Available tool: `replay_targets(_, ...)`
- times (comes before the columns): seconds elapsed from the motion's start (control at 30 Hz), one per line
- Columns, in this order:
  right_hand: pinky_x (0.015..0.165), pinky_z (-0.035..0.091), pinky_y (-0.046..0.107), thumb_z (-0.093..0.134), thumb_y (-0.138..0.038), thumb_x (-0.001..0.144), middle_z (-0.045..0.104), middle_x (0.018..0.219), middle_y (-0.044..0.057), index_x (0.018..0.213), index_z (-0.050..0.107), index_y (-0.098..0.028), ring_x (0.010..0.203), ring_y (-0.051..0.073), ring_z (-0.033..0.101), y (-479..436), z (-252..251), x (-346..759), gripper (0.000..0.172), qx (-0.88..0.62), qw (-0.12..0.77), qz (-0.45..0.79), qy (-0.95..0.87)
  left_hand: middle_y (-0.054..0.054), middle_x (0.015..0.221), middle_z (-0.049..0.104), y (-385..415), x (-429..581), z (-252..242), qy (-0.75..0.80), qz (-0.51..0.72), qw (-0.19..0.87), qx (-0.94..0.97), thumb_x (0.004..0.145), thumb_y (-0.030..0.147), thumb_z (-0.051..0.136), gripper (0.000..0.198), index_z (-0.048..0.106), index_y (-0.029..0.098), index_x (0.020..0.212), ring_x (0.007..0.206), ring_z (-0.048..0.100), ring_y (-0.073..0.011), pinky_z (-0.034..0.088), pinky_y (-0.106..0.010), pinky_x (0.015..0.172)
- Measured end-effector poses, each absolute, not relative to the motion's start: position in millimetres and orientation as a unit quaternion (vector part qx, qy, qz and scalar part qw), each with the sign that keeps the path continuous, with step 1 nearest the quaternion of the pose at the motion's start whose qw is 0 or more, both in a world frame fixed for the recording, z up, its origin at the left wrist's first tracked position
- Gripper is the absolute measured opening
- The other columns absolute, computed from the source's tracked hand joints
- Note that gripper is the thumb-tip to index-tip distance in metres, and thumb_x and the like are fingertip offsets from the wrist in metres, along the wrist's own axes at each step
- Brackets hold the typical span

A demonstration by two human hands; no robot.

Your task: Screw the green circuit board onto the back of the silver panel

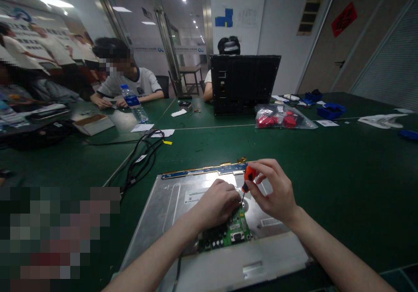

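Note:
My right hand (274, 191) grips a small screwdriver (250, 173) by its orange and black handle. The shaft points down, its tip at the upper edge of a green circuit board (237, 225). Right beside the tip, my left hand (219, 202) is closed over the board, fingers bent and pressed together; whatever they pinch is hidden. The board sits on the metal back of a flat display panel (152, 222) and has a connector socket on its near side. Along the panel's far edge runs a narrow blue circuit strip (186, 173).
Black cables (143, 157) lie left of the panel. Further back are a water bottle (133, 104), an open cardboard box (94, 124), an upright black monitor (244, 85) and a plastic bag with red items (284, 117). Two people sit across the green table (342, 174).

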State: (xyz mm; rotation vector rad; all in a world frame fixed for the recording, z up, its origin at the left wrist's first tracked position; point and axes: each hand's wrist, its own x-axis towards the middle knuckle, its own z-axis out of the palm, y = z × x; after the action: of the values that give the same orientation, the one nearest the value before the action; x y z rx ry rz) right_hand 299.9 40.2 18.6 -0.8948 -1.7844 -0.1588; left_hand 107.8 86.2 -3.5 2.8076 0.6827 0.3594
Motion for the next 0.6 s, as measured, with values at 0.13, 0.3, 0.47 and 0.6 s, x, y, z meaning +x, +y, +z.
replay_targets(0.13,0.054,0.059,0.028,0.06,-0.015,0.089,0.059,0.104,0.009,0.126,0.053,-0.022,0.081,0.019,0.065,39.7,20.1,298.9,0.038,-0.375,0.539,-0.069,-0.751,-0.004,0.081,0.067,86.8,106.9,-3.1,0.238,0.12,0.11,0.957,0.087,0.008,0.057,0.013,0.066,0.017,0.082,0.075,0.059,-0.0184,0.041,-0.033,0.077)
replay_targets(0.3,0.053,0.059,0.027,0.059,-0.014,0.089,0.059,0.103,0.008,0.125,0.053,-0.021,0.078,0.017,0.064,39.5,21.8,297.5,0.037,-0.371,0.542,-0.069,-0.751,-0.003,0.079,0.066,86.3,107.5,-1.9,0.242,0.119,0.106,0.957,0.087,0.01,0.056,0.014,0.065,0.017,0.08,0.073,0.059,-0.0177,0.041,-0.033,0.076)
replay_targets(0.47,0.054,0.058,0.027,0.06,-0.013,0.088,0.06,0.103,0.009,0.123,0.054,-0.019,0.078,0.017,0.063,40.5,21.0,298.3,0.036,-0.368,0.544,-0.07,-0.751,-0.003,0.078,0.066,86.3,107.6,-2.0,0.245,0.12,0.103,0.957,0.086,0.008,0.057,0.013,0.065,0.017,0.079,0.073,0.058,-0.0181,0.04,-0.033,0.076)
replay_targets(0.6,0.054,0.058,0.027,0.06,-0.012,0.088,0.061,0.103,0.009,0.123,0.054,-0.018,0.078,0.016,0.063,40.6,20.2,298.1,0.036,-0.367,0.547,-0.062,-0.75,-0.004,0.079,0.066,85.9,107.2,-2.3,0.242,0.124,0.1,0.957,0.086,0.008,0.056,0.013,0.065,0.017,0.08,0.074,0.059,-0.0182,0.041,-0.033,0.076)
